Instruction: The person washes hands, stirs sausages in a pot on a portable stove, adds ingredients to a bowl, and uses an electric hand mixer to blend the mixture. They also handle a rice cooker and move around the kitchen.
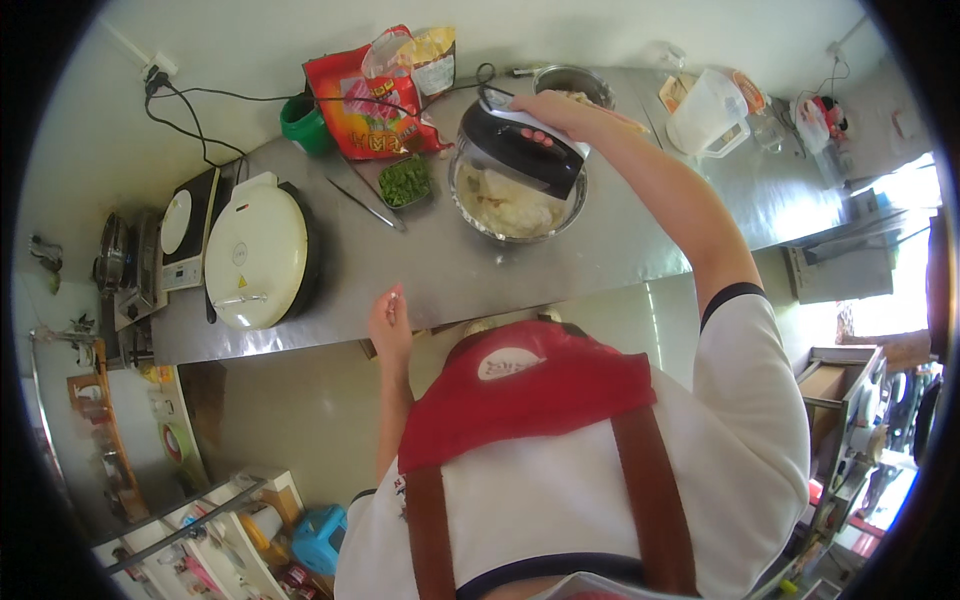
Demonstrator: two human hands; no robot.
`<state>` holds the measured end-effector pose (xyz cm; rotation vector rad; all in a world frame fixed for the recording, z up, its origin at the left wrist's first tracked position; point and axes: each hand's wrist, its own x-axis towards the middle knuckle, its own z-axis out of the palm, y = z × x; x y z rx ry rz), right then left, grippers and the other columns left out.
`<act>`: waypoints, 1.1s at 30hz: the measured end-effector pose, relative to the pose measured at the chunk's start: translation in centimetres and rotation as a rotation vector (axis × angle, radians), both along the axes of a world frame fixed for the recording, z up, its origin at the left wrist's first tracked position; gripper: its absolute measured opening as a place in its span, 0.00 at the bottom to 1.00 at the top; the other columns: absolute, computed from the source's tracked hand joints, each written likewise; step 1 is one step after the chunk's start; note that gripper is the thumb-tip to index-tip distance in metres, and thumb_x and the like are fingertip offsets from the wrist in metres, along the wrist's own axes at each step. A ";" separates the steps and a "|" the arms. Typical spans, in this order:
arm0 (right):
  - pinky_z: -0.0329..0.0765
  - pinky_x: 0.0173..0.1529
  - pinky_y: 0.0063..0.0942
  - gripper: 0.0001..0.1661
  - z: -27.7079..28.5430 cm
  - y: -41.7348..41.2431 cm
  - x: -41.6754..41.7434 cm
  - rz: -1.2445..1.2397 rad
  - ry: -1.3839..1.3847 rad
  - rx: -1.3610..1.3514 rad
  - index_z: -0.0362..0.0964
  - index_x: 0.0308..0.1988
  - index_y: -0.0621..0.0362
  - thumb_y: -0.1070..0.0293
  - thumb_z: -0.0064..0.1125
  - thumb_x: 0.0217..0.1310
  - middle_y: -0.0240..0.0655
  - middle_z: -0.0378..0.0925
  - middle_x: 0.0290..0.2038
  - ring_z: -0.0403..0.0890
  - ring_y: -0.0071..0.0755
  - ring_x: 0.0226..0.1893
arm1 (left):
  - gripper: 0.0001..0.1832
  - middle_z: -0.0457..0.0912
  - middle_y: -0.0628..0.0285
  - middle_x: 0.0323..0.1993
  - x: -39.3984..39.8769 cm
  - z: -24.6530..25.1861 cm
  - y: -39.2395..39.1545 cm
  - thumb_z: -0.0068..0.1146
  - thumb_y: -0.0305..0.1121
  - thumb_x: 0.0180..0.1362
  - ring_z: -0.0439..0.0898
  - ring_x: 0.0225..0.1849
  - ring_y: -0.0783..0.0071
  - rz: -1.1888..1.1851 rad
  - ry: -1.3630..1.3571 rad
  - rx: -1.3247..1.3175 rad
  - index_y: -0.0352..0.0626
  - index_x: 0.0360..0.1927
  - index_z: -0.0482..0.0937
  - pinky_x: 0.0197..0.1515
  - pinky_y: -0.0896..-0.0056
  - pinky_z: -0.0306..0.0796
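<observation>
My right hand grips the handle of a black and silver electric hand mixer. The mixer is held over a metal mixing bowl, hiding part of its rim. Inside the bowl lies a pale, thick mixture; the beaters are hidden. Close to the counter's front edge is my left hand, fingers curled, with white residue on them and nothing visible in its grasp. A small container of chopped green herbs stands left of the bowl. Next to it lies a slim metal utensil.
A round cream electric griddle, its lid down, and an induction cooker occupy the left. Behind are a green container, a red food bag and a metal pot. A dark power cord crosses there. A plastic jug stands right.
</observation>
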<state>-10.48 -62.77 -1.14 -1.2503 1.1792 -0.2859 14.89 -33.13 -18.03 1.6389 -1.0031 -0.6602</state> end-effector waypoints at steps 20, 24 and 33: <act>0.65 0.14 0.17 0.15 0.7 0.0 -6.6 -0.019 0.128 -0.064 0.66 0.28 0.59 0.58 0.43 0.59 0.29 0.68 0.16 0.65 0.18 0.10 | 0.13 0.78 0.55 0.44 -1.4 2.5 -1.8 0.48 0.28 0.60 0.76 0.46 0.71 0.000 0.013 0.109 0.32 0.47 0.73 0.50 0.74 0.68; 0.65 0.14 0.19 0.16 0.9 1.6 -7.5 0.002 0.141 -0.020 0.67 0.28 0.60 0.58 0.44 0.59 0.31 0.70 0.18 0.66 0.20 0.11 | 0.13 0.79 0.56 0.42 -1.0 0.4 -1.4 0.47 0.31 0.61 0.77 0.43 0.71 -0.001 0.032 0.041 0.34 0.46 0.74 0.48 0.73 0.69; 0.66 0.18 0.20 0.15 0.7 6.0 -8.0 0.069 0.146 -0.037 0.66 0.32 0.61 0.60 0.44 0.60 0.33 0.70 0.20 0.68 0.22 0.15 | 0.12 0.80 0.55 0.40 -2.3 1.1 -2.9 0.47 0.33 0.61 0.78 0.42 0.68 -0.030 -0.004 0.093 0.38 0.44 0.75 0.46 0.71 0.70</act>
